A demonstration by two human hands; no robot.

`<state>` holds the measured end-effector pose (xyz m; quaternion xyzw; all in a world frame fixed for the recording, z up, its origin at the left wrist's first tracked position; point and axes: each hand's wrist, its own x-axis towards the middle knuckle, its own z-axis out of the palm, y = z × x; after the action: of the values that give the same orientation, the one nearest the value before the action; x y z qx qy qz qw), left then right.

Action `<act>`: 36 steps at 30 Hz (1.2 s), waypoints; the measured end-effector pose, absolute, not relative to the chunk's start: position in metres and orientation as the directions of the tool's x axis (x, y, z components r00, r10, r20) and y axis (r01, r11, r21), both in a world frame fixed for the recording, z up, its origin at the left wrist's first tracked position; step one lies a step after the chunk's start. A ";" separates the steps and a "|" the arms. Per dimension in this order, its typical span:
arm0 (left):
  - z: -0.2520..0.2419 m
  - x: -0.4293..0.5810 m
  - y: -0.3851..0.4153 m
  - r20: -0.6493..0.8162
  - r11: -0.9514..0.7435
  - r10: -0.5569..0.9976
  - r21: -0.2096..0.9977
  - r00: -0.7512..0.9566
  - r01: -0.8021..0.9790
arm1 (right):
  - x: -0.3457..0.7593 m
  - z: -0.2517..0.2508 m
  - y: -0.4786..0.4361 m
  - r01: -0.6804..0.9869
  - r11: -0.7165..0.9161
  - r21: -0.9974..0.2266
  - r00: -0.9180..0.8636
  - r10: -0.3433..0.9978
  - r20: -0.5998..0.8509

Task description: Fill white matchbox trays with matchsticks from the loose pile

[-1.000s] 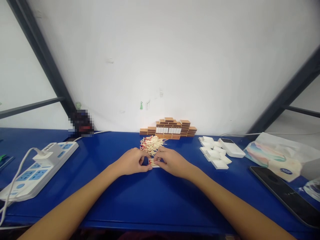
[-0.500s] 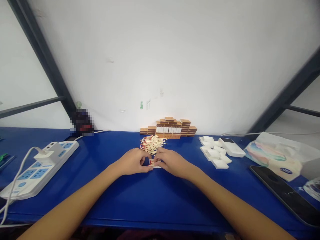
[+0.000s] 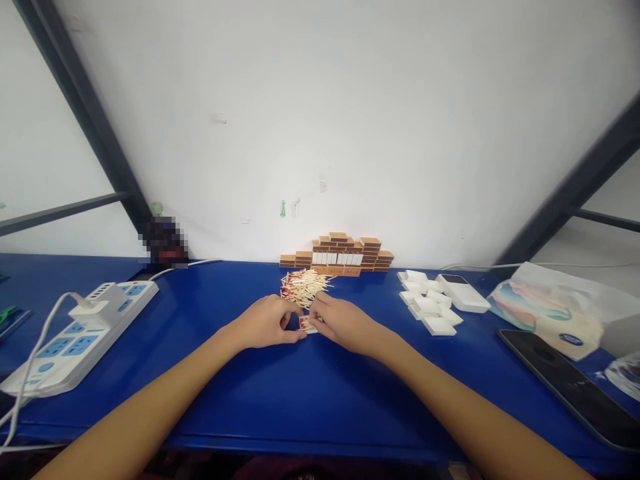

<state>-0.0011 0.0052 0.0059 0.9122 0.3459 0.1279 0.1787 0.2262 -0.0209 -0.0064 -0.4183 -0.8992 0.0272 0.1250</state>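
Note:
A small white matchbox tray (image 3: pixel 311 331) lies on the blue table between my hands, with red-tipped matches (image 3: pixel 305 323) in it. My left hand (image 3: pixel 270 323) curves around its left end, thumb at the near side and fingers at the far side. Over the right end, the fingers and thumb of my right hand (image 3: pixel 343 324) are drawn together, covering part of the tray. Whatever they pinch is hidden. Just beyond both hands is a loose heap of matches (image 3: pixel 306 287).
Stacked brown matchboxes (image 3: pixel 370 250) and a row of upright white trays (image 3: pixel 337 259) stand against the wall. On the right are white trays (image 3: pixel 427 305), a white device (image 3: pixel 463 295), a tissue pack (image 3: pixel 545 317) and a phone (image 3: pixel 565 383). A power strip (image 3: pixel 75 347) lies left.
My right fingers have drawn back slightly to the right, baring more of the matches in the tray. My left hand stays in nearly the same place.

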 end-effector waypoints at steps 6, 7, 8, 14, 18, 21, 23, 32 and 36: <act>0.005 -0.001 0.005 0.108 -0.692 0.683 0.412 0.722 0.593 | 0.226 -0.006 -0.018 0.752 0.652 -0.094 -0.623 0.751 0.221; 0.005 -0.001 0.005 0.107 -0.691 0.685 0.410 0.721 0.595 | 0.226 -0.006 -0.018 0.753 0.652 -0.089 -0.623 0.750 0.223; 0.005 -0.001 0.005 0.107 -0.691 0.686 0.407 0.719 0.598 | 0.226 -0.007 -0.017 0.755 0.651 -0.087 -0.622 0.751 0.223; 0.006 -0.001 0.004 0.101 -0.689 0.687 0.405 0.720 0.601 | 0.225 -0.004 -0.019 0.744 0.646 -0.169 -0.608 0.760 0.230; 0.007 0.000 0.004 0.110 -0.695 0.681 0.406 0.724 0.593 | 0.225 -0.004 -0.020 0.726 0.650 -0.225 -0.619 0.760 0.198; 0.007 0.000 0.003 0.116 -0.700 0.679 0.399 0.725 0.592 | 0.224 -0.008 -0.019 0.721 0.652 -0.233 -0.628 0.758 0.179; 0.006 0.000 0.004 0.119 -0.704 0.676 0.396 0.727 0.589 | 0.223 -0.010 -0.018 0.721 0.659 -0.214 -0.632 0.752 0.186; 0.007 -0.001 0.004 0.100 -0.696 0.681 0.396 0.726 0.599 | 0.225 -0.004 -0.019 0.757 0.641 -0.126 -0.613 0.763 0.205; 0.007 -0.001 0.004 0.105 -0.696 0.684 0.390 0.722 0.603 | 0.226 -0.001 -0.020 0.752 0.649 -0.112 -0.624 0.757 0.194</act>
<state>-0.0015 0.0041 0.0070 0.9128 0.3525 0.1216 0.1667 0.2263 -0.0198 -0.0013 -0.4185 -0.9012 0.0100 0.1124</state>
